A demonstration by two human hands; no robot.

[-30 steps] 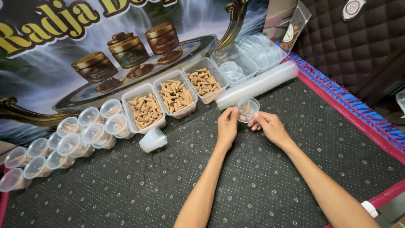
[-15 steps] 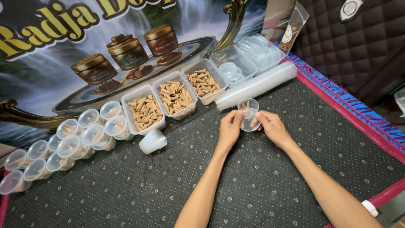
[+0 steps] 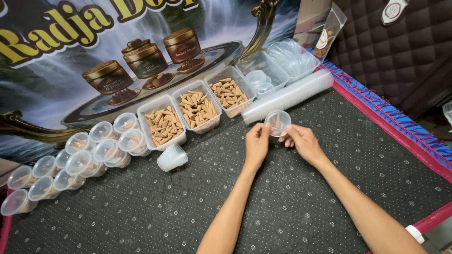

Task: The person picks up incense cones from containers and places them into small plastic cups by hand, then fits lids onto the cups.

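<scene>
Head view: small clear cup (image 3: 277, 122) pinched between left hand (image 3: 257, 143) and right hand (image 3: 302, 141), both grips narrow on its rim, tilted up toward the camera, probably to check the few brown cones inside. Just above the dark dotted counter (image 3: 263, 207), near the long sleeve of stacked cups (image 3: 288, 96). Three trays of incense cones (image 3: 196, 109) side by side, within reach. Roughly fifteen filled cups (image 3: 84, 155) clustered left, one empty cup (image 3: 172, 157) on its side.
</scene>
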